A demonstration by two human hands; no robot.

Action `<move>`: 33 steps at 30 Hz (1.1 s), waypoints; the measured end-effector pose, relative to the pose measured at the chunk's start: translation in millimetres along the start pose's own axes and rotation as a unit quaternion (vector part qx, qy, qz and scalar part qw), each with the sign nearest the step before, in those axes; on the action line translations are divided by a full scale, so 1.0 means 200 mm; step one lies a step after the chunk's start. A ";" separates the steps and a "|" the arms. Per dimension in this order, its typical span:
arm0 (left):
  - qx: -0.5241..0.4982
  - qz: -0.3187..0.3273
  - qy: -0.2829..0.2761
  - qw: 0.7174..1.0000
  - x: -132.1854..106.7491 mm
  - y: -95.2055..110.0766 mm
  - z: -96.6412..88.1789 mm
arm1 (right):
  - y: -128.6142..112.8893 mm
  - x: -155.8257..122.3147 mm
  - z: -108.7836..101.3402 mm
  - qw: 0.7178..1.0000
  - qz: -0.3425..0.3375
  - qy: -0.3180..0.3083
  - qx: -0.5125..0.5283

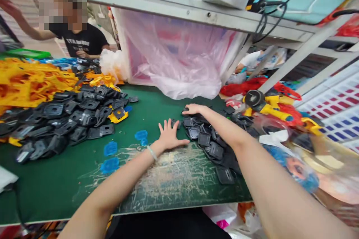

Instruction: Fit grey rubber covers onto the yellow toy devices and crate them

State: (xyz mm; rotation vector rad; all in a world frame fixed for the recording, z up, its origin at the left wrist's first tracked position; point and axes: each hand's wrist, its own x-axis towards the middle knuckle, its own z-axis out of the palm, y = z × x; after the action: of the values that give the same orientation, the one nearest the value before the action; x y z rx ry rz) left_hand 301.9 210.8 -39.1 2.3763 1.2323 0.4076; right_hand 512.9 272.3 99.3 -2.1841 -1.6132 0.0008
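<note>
**Clerk:** Entry one: your right hand point(193, 109)?

**Checker:** Palm down, fingers close together, resting on a heap of black moulded plastic parts point(210, 145) on the green work mat point(56, 190). Whether it grips one, you can't tell from here.

**Clerk:** Entry two: your left hand point(169, 135)?

**Checker:** Fingers spread wide, flat on the mat, holding nothing visible, just beside that heap. A pale bracelet point(152, 152) circles your wrist.

**Clerk:** Further out?

**Checker:** You have blue plastic pieces point(141, 134) left of that hand, then a second black heap point(70, 115), with yellow plastic parts point(33, 82) behind it. Beyond them stands a co-worker in a black T-shirt point(81, 39).
</note>
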 end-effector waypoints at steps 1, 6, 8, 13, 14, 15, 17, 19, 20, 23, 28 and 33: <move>-0.025 0.010 -0.012 1.000 0.02 0.07 0.05 | 0.03 -0.03 0.02 0.999 -0.020 -0.033 -0.009; -0.131 0.153 -0.041 0.979 0.09 0.32 0.24 | 0.24 -0.07 -0.02 0.972 -0.121 -0.193 -0.058; -0.151 0.191 -0.041 0.969 0.10 0.36 0.28 | 0.35 -0.11 -0.11 0.963 -0.153 -0.209 -0.074; -0.165 0.195 -0.019 0.967 0.03 0.35 0.26 | 0.60 -0.59 -0.35 0.946 -0.286 -0.131 -0.083; -0.156 0.203 -0.020 0.966 0.01 0.34 0.26 | 0.64 -0.74 -0.35 0.924 -0.355 -0.124 -0.072; -0.142 0.214 -0.027 0.966 -0.01 0.33 0.25 | 0.68 -0.89 -0.33 0.894 -0.426 -0.127 -0.058; -0.111 0.234 -0.044 0.965 -0.03 0.34 0.25 | 0.75 -1.15 -0.24 0.838 -0.504 -0.187 -0.091; -0.095 0.235 -0.048 0.966 -0.03 0.38 0.26 | 0.80 -1.30 -0.13 0.824 -0.522 -0.185 -0.120; -0.095 0.228 -0.042 0.968 -0.03 0.39 0.26 | 0.82 -1.32 -0.08 0.825 -0.527 -0.159 -0.129; -0.104 0.210 -0.008 0.972 -0.05 0.42 0.22 | 0.83 -1.28 0.00 0.836 -0.528 -0.052 -0.144; -0.138 0.231 0.139 0.953 -0.28 0.21 -0.02 | 0.70 -1.24 -0.03 0.856 -0.498 -0.005 -0.138; -0.056 0.150 0.315 0.935 -0.75 -0.30 -0.29 | 0.61 -1.48 0.00 0.895 -0.438 0.071 -0.034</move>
State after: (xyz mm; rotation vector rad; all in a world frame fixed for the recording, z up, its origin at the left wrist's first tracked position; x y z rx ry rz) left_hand 150.1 132.0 -27.3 2.4128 1.0329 1.3838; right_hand 528.4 -26.2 -14.4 -1.2738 -2.3699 -0.4700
